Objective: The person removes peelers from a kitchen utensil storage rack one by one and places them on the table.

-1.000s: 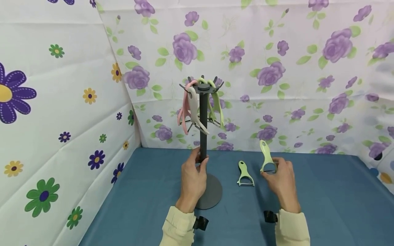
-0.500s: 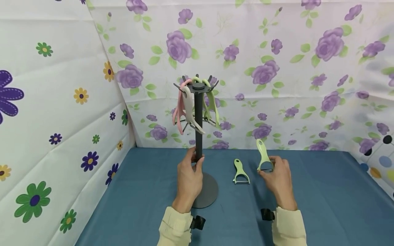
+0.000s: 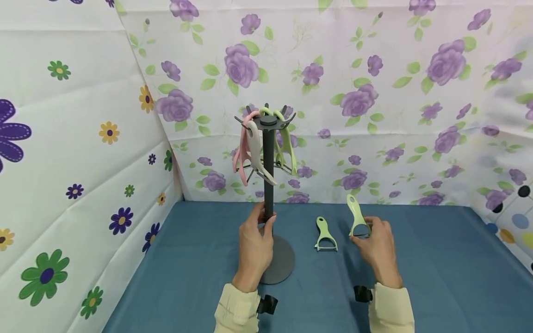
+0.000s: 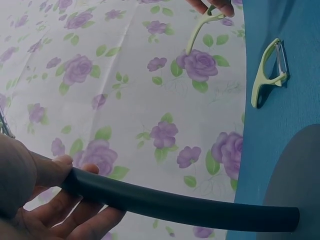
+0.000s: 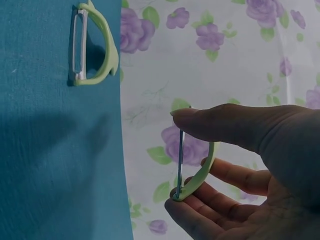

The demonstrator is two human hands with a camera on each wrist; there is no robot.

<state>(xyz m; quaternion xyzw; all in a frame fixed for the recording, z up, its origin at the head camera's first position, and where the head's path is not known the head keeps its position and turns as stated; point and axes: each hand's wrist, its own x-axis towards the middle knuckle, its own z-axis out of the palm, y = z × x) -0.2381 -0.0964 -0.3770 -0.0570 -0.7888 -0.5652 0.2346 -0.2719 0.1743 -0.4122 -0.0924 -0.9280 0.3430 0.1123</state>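
Note:
A dark grey stand (image 3: 268, 194) with a round base rises from the table, and my left hand (image 3: 255, 245) grips its pole, thumb and fingers round it in the left wrist view. From the hooks at its top hang a pink peeler (image 3: 241, 157), a white peeler (image 3: 255, 148) and light green peelers (image 3: 287, 150). My right hand (image 3: 378, 245) pinches a light green peeler (image 3: 356, 212) by its blade end, handle up, above the table. In the right wrist view the thumb and fingers span that peeler's head (image 5: 200, 175). Another green peeler (image 3: 323, 231) lies between the stand and my right hand.
A blue cloth (image 3: 183, 277) covers the table. Behind it stands a floral sheet (image 3: 308, 41), and a second flowered sheet (image 3: 96, 152) closes the left side. Several stand hooks (image 3: 287, 115) point outward at the top.
The head view has shifted a little, moving the scene leftward. Both hands keep their hold on the stand and the peeler, and the lying peeler has not moved.

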